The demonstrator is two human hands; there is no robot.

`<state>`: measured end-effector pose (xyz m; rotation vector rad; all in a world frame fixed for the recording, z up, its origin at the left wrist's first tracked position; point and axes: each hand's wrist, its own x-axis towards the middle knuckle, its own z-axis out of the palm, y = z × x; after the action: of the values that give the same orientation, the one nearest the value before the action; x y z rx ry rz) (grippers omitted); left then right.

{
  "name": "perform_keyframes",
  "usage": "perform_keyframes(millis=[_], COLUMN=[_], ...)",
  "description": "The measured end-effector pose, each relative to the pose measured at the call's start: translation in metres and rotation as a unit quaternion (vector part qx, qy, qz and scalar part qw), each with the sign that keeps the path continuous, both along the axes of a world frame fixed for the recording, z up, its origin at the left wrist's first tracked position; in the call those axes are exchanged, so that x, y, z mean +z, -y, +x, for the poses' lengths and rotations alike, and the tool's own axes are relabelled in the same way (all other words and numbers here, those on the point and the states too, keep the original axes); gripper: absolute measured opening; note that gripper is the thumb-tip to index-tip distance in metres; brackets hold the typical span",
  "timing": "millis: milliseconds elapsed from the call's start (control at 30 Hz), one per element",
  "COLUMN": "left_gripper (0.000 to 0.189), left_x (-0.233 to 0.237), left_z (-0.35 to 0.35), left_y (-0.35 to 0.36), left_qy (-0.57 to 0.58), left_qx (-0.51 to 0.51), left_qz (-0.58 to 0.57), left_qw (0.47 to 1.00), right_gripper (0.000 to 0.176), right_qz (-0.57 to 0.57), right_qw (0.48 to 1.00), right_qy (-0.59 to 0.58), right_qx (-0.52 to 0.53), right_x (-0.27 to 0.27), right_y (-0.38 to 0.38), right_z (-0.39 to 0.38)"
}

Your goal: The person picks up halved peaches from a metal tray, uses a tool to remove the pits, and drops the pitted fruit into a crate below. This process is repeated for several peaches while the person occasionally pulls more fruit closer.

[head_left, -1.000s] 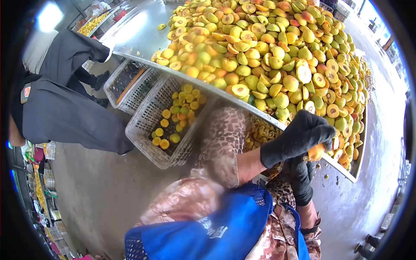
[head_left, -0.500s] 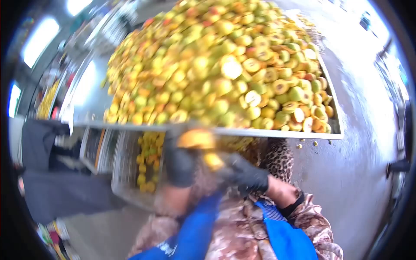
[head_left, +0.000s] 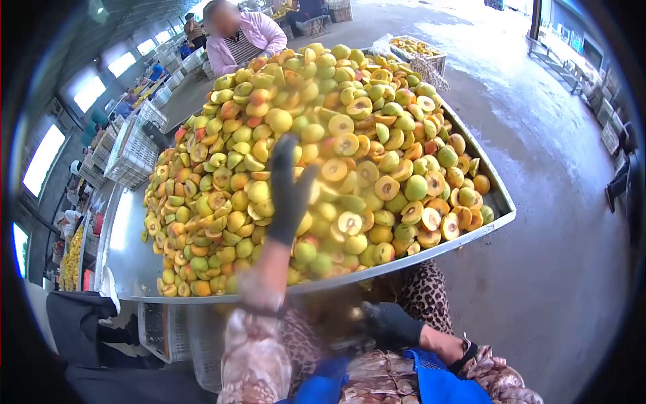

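A large heap of halved yellow, green and orange fruit [head_left: 256,195] lies on a metal-rimmed table [head_left: 404,259]. My left hand [head_left: 291,192], in a black glove, is stretched over the front of the heap, its thumb apart from the fingers and nothing seen in it. Low in front of my lap, below the table's edge, my right hand [head_left: 393,324] has its black-gloved fingers closed. A small pale, blurred bit shows at its fingertips; what it holds is too smeared to name.
Across the table a person in a pink jacket [head_left: 259,34] leans over the heap. Crates [head_left: 131,151] stand at the left, and another crate of fruit [head_left: 417,48] is behind the table. Below the left edge is someone's dark clothing [head_left: 77,320]. Wet floor [head_left: 531,202] stretches along the right.
My left hand has moved up and forward over the heap, away from my right hand. The orange fruit between my hands is no longer there. The view has tilted up, showing the person opposite.
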<state>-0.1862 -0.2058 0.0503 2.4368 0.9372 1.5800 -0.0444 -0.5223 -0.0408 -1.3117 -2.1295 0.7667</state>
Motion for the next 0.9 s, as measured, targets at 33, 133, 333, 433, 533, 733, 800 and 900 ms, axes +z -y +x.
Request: perform_keyframes(millis=[33, 133, 333, 433, 533, 733, 800, 900], left_gripper=[0.058, 0.060, 0.042, 0.031, 0.041, 0.055, 0.056, 0.058], left_x=[0.002, -0.003, -0.021, 0.000, 0.009, 0.009, 0.018, 0.017], left_z=[0.031, 0.093, 0.081, 0.041, -0.002, -0.054, -0.066, -0.080], left_y=[-0.023, -0.061, -0.067, -0.011, 0.072, 0.187, 0.210, 0.225], left_qy=[-0.011, -0.211, -0.127, 0.253, 0.286, 0.411, 0.403, 0.422], left_qx=[-0.018, 0.010, -0.075, -0.305, -0.330, -0.312, -0.279, -0.257], left_qz=[-0.010, -0.139, -0.233, -0.436, -0.426, -0.468, -0.479, -0.483], left_qw=[1.000, 0.968, 0.961, 0.808, 0.792, 0.718, 0.728, 0.723], right_gripper=[0.033, 0.039, 0.037, 0.035, 0.036, 0.034, 0.035, 0.035], right_qz=[-0.078, -0.087, -0.152, -0.185, -0.196, -0.034, -0.043, -0.051], right_qw=[0.997, 0.995, 0.966, 0.876, 0.875, 0.930, 0.937, 0.944], right_qy=[-0.013, 0.027, -0.115, -0.414, -0.420, -0.341, -0.324, -0.308], right_qx=[-0.026, -0.046, -0.178, -0.163, -0.140, -0.131, -0.125, -0.110], right_x=[-0.001, -0.018, 0.013, 0.032, 0.069, 0.078, 0.090, 0.096], right_y=[0.005, 0.019, 0.021, 0.006, -0.018, -0.051, -0.050, -0.047], right_z=[0.003, 0.015, 0.036, 0.032, 0.020, -0.030, -0.043, -0.055])
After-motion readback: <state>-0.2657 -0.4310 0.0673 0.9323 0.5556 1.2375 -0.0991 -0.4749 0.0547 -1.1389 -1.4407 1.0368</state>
